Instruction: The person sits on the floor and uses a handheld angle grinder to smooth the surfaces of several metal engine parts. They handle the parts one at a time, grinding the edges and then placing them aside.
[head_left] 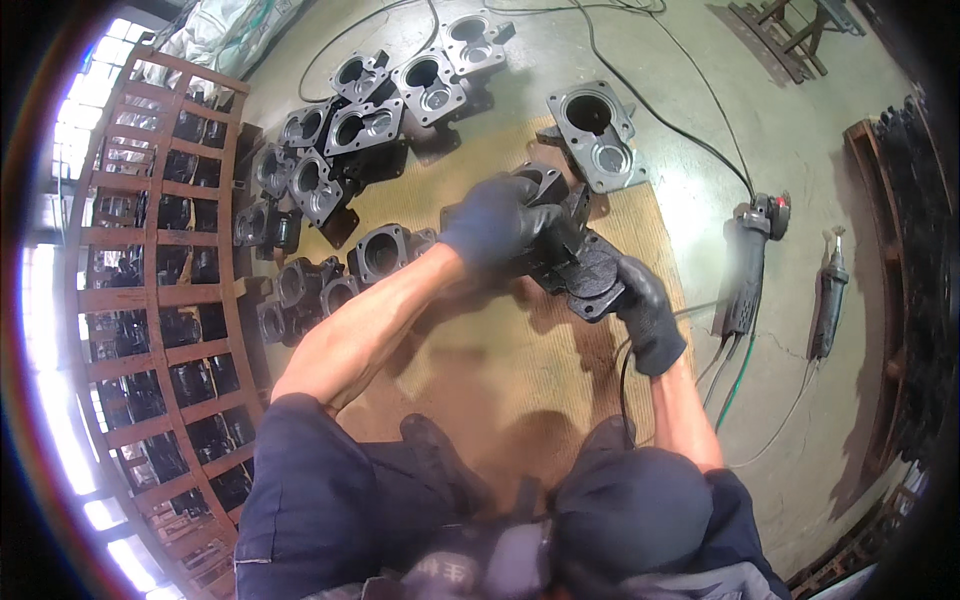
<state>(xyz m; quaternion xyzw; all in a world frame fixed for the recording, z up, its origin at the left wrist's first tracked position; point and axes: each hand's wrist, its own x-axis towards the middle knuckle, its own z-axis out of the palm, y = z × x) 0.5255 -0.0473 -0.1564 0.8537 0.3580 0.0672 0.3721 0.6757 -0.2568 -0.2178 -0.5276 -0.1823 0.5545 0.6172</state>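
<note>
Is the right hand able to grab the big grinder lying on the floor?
Probably not right away: the right hand is gripping the dark metal casting. The grinder lies on bare floor beside it with nothing between, so a freed hand likely reaches.

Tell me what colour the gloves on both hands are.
Dark blue-black on both the left hand and right hand; head view.
</note>
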